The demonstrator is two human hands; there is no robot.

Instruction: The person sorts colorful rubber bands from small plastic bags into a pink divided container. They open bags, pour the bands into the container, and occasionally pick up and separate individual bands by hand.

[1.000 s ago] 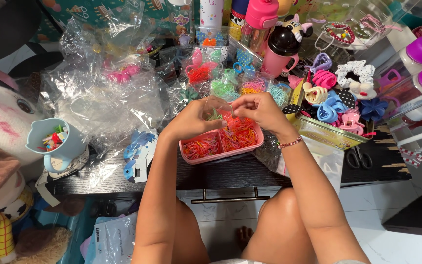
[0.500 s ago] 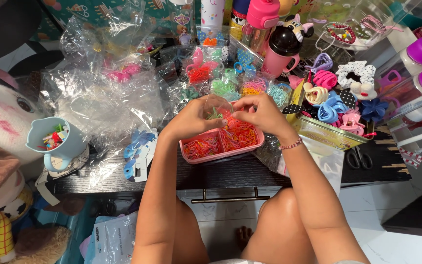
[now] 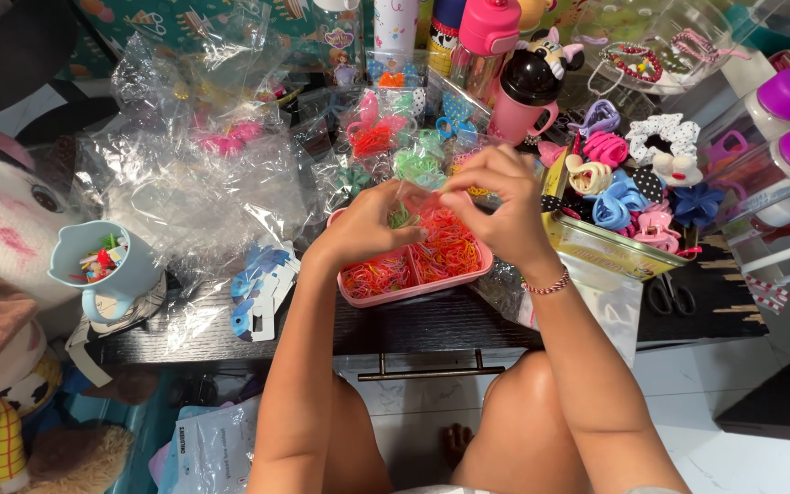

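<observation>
Fingertips of both hands are pinching a small clear bag point(image 3: 418, 197) between them. Left hand point(image 3: 363, 229) and right hand point(image 3: 496, 206) are hovering directly above the pink tray point(image 3: 413, 291) of elastic bands.

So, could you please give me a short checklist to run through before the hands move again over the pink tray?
1. Left hand and right hand both pinch the small clear bag: ok.
2. Bag is over the pink tray: ok.
3. Tray sits fully on the black table: ok.
4. Bag mouth open: cannot tell.
5. Tray has room left among the elastic bands: ok.
6. Scissors are apart from the hands: ok.
</observation>
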